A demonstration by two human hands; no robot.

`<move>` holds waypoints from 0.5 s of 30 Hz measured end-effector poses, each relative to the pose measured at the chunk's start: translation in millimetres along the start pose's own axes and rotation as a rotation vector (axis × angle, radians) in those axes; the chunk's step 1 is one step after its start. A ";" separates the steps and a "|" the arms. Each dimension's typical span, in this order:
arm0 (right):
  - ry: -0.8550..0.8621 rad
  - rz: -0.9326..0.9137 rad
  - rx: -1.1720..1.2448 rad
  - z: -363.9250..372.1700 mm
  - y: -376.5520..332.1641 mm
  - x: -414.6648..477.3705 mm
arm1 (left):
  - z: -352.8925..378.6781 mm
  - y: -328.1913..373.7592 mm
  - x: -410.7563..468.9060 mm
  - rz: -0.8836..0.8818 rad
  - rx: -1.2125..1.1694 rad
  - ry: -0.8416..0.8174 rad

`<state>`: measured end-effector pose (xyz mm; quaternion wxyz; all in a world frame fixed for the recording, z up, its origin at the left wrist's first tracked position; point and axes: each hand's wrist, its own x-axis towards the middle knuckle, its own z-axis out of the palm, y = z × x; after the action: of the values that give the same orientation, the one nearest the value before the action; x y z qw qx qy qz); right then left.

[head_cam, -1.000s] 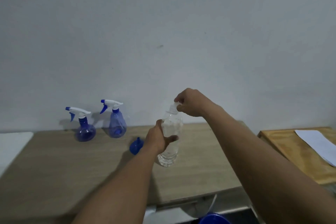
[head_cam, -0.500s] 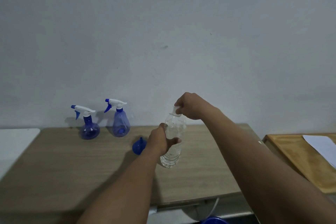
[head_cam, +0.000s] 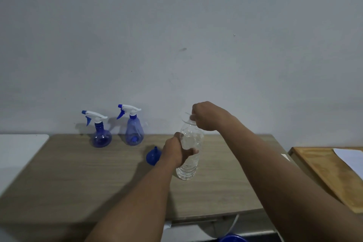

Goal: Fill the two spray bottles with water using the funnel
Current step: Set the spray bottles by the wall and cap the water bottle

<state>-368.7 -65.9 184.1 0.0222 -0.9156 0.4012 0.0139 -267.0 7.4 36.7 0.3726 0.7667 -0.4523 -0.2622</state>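
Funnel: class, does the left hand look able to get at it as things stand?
Probably yes: the funnel lies just beside the left hand, nothing between them, though that hand is busy gripping the water bottle.

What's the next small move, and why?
Probably finish twisting the cap off: the right hand pinches it atop the water bottle, which the left hand grips upright. Whether the cap is already loose is too blurred to tell. The funnel lies unused; the round spray bottle and the tall spray bottle have their trigger heads on.
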 end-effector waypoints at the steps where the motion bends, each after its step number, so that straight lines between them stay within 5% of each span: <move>1: 0.006 -0.013 0.013 1.4 1.3 -0.8 | -0.1 -0.4 0.1 0.004 0.007 0.001; 12: 0.301 0.045 -0.192 29.9 9.7 -4.0 | 5.2 0.6 -10.2 0.036 0.013 0.049; 15: 0.260 0.023 -0.067 27.8 11.5 -4.8 | 5.0 2.1 -11.9 0.031 0.008 0.057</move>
<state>-380.7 -68.7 156.2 -0.0608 -0.9053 0.4103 -0.0914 -277.1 15.7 36.3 0.3861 0.7683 -0.4545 -0.2326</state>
